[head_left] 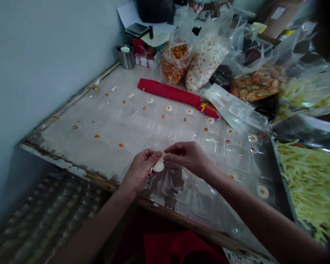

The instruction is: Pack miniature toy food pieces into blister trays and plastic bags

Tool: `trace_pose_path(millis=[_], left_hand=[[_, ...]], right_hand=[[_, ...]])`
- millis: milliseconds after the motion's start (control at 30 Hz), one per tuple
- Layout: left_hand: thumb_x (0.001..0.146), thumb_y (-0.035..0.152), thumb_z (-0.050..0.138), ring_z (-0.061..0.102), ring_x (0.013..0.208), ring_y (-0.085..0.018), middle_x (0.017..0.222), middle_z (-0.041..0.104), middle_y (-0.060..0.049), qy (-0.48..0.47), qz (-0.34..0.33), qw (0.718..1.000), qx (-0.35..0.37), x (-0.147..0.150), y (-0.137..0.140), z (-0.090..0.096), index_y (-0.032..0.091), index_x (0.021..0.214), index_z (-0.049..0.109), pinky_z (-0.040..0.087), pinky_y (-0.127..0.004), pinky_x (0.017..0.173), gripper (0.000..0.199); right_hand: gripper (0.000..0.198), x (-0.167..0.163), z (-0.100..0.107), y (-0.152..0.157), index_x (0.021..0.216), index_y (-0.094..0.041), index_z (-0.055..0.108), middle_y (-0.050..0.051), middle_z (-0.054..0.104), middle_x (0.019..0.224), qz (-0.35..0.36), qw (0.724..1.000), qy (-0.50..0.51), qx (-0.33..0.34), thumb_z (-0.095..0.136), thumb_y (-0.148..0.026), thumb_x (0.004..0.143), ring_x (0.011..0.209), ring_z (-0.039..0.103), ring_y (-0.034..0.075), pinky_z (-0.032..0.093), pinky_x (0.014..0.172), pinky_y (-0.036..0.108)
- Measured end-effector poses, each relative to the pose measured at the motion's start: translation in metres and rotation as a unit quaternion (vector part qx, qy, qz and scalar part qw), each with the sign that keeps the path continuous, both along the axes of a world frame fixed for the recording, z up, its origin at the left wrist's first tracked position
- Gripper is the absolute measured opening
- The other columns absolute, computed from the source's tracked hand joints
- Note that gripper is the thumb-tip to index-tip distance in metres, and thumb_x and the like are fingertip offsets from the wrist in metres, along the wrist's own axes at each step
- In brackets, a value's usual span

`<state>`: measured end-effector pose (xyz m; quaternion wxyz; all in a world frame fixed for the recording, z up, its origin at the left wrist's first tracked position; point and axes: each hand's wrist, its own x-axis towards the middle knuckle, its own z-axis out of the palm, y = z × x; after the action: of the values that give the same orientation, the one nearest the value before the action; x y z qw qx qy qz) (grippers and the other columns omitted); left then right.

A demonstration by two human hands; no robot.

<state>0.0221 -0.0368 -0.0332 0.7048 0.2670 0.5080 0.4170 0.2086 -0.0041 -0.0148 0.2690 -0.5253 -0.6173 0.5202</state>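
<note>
Over the front of the table, my left hand [140, 168] is closed around a few white fried-egg-shaped pieces [158, 167] with a touch of orange showing. My right hand [191, 157] meets it from the right, thumb and fingers pinched at the upper edge of the same pieces. Beneath and around both hands lie clear plastic trays [178, 128] with shallow compartments. Some compartments hold a flat egg-shaped piece [169, 108], others a tiny burger- or hot-dog-shaped piece [121, 145].
A long red packet [169, 91] lies behind the trays. Farther back stand bags of orange snacks [173, 68] and egg-shaped pieces [206, 58], plus a metal cup [126, 58]. A tray of pale yellow strips [313, 183] is on the right. The wooden table edge [99, 181] runs in front.
</note>
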Motion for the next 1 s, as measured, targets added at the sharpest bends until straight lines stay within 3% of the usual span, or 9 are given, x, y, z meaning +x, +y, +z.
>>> trace_pose_path(millis=[133,267,400,467,533,667,800,900,1000], left_hand=[[0.07,0.051,0.085,0.047,0.053,-0.006,0.067,0.056,0.004,-0.021,0.035,0.999,0.001,0.005,-0.004,0.004,0.018,0.078,0.056,0.033,-0.015,0.045,0.045],[0.078,0.053,0.078,0.05,0.053,-0.006,0.07,0.058,0.002,-0.035,0.052,0.998,-0.004,-0.008,0.001,0.004,0.015,0.088,0.066,0.035,-0.015,0.046,0.041],[0.079,0.042,0.079,0.062,0.066,-0.01,0.08,0.067,-0.004,-0.013,0.06,0.998,-0.017,-0.035,0.007,0.006,0.013,0.097,0.073,0.051,-0.02,0.062,0.034],[0.075,0.031,0.083,0.066,0.075,-0.013,0.092,0.07,-0.006,-0.005,0.055,0.998,-0.008,-0.048,0.008,0.008,0.014,0.1,0.075,0.056,-0.024,0.071,0.031],[0.071,0.023,0.086,0.066,0.078,-0.012,0.095,0.071,-0.006,0.002,0.057,0.998,0.004,-0.057,0.008,0.009,0.014,0.101,0.075,0.057,-0.025,0.076,0.033],[0.062,0.016,0.091,0.067,0.073,-0.013,0.083,0.07,-0.003,-0.001,0.098,0.995,0.006,-0.063,0.008,0.005,0.013,0.103,0.073,0.058,-0.024,0.073,0.044],[0.062,0.019,0.092,0.067,0.067,-0.011,0.079,0.071,-0.001,0.015,0.115,0.993,0.039,-0.064,0.008,-0.001,0.015,0.105,0.073,0.057,-0.022,0.069,0.047],[0.067,0.025,0.089,0.068,0.067,-0.012,0.084,0.073,-0.004,0.022,0.092,0.994,0.055,-0.068,0.007,-0.002,0.015,0.11,0.073,0.057,-0.023,0.069,0.047],[0.072,0.027,0.087,0.07,0.067,-0.013,0.088,0.074,-0.005,0.014,0.087,0.995,0.053,-0.074,0.005,-0.002,0.015,0.115,0.07,0.057,-0.023,0.069,0.048]], right_hand=[[0.032,-0.02,-0.008,-0.008,0.083,-0.017,0.076,0.003,0.069,0.072,-0.032,0.985,0.128,-0.108,0.08,-0.048,0.076,0.058,0.055,0.013,0.04,0.054,0.027],[0.016,-0.025,-0.012,0.014,0.085,-0.017,0.074,0.004,0.069,0.076,-0.043,0.991,0.007,0.126,0.072,-0.033,0.085,0.066,0.058,0.015,0.043,0.059,0.028],[0.021,-0.035,-0.018,0.036,0.084,-0.017,0.071,0.008,0.068,0.085,0.184,0.841,-0.259,0.437,0.055,-0.014,0.095,0.079,0.056,0.02,0.041,0.068,0.034],[0.023,-0.042,-0.022,0.039,0.082,-0.015,0.07,0.01,0.067,0.086,0.283,0.756,-0.337,0.485,0.052,-0.008,0.095,0.079,0.055,0.022,0.04,0.068,0.036],[0.02,-0.047,-0.025,0.037,0.087,-0.014,0.07,0.01,0.067,0.088,0.314,0.73,-0.364,0.486,0.053,-0.006,0.093,0.08,0.055,0.023,0.04,0.068,0.036],[0.025,-0.049,-0.02,0.03,0.113,-0.014,0.07,0.009,0.069,0.092,0.238,0.845,-0.285,0.386,0.053,-0.011,0.095,0.08,0.059,0.02,0.044,0.073,0.034],[0.03,-0.054,-0.009,0.03,0.116,-0.019,0.073,0.002,0.07,0.077,0.106,0.986,-0.077,0.1,0.061,-0.037,0.095,0.066,0.06,0.016,0.044,0.062,0.029],[0.029,-0.065,-0.008,0.031,0.098,-0.019,0.077,0.002,0.07,0.074,0.107,0.991,0.053,-0.065,0.069,-0.045,0.088,0.065,0.061,0.015,0.044,0.059,0.027],[0.027,-0.077,-0.014,0.031,0.091,-0.019,0.078,0.002,0.071,0.074,0.078,0.986,0.106,-0.103,0.078,-0.044,0.079,0.064,0.06,0.014,0.045,0.06,0.027]])
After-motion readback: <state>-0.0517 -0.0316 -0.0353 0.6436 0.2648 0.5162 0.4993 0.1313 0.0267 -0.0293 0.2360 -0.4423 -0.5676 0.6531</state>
